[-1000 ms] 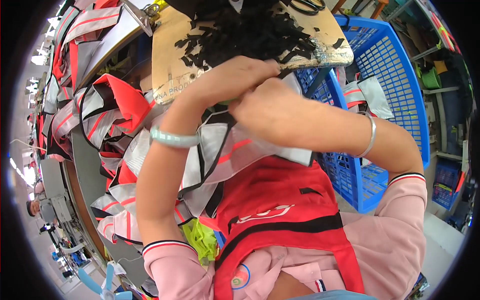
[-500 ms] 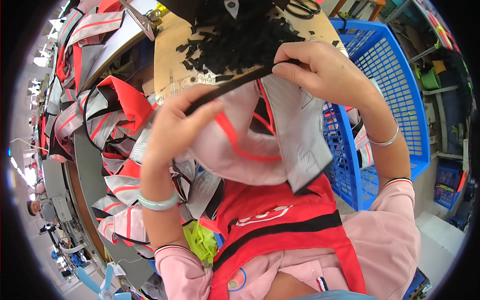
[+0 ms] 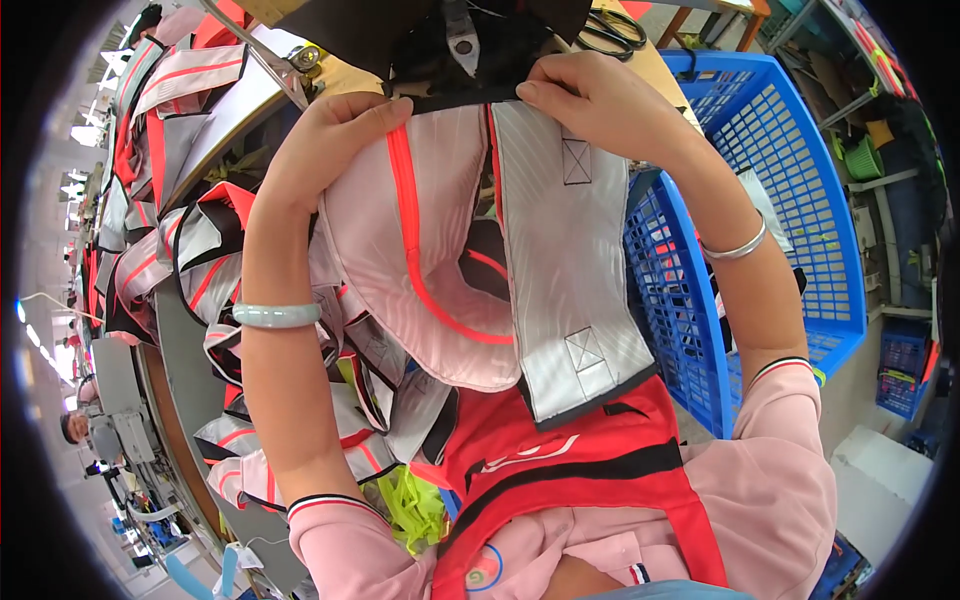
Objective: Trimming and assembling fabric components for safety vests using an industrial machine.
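Observation:
A grey and pale pink sewn fabric piece (image 3: 565,235) with red piping hangs between my hands, its black edging strip (image 3: 455,102) uppermost. My left hand (image 3: 335,135) pinches one end of that edge between thumb and fingers. Gripping the other end is my right hand (image 3: 590,100), its thumb on top. Stitched crossed squares show on the grey flap, and a curved opening lies beside it. Just beyond the strip, a metal pointed part (image 3: 462,48) sits against a dark panel, over black scraps (image 3: 420,60).
A blue plastic basket (image 3: 815,200) stands at right, with fabric pieces inside. Similar grey and red pieces (image 3: 215,250) are heaped at left. Black-handled scissors (image 3: 612,35) rest at the far table edge. Yellow-green material (image 3: 412,510) lies below my left forearm.
Both hands have moved away from my body, toward the metal part. The black edge, tilted before, is now nearly level, and the fabric hangs flatter. The dark panel now covers more of the scraps.

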Demonstrator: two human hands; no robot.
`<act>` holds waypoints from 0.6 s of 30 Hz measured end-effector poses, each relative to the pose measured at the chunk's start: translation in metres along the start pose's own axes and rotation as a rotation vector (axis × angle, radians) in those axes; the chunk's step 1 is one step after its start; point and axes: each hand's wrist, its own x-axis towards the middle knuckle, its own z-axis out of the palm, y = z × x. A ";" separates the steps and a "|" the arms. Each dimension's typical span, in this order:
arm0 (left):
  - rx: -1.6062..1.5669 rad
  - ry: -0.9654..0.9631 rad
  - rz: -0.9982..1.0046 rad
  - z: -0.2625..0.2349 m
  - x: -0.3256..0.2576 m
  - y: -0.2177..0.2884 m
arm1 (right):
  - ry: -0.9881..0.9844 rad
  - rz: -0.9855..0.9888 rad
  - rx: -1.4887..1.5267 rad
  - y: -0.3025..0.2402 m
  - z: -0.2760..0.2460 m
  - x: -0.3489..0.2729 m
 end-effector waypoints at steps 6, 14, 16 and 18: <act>-0.095 0.012 -0.039 -0.005 0.012 -0.007 | -0.003 -0.003 -0.065 0.006 0.002 0.014; -0.192 0.034 -0.001 -0.009 0.015 -0.003 | 0.092 -0.072 -0.147 0.003 -0.006 0.018; -0.188 0.037 -0.014 -0.010 0.018 -0.002 | 0.111 -0.077 -0.181 0.007 -0.005 0.020; -0.207 0.028 -0.013 -0.013 0.019 -0.007 | 0.125 -0.085 -0.211 0.003 -0.004 0.021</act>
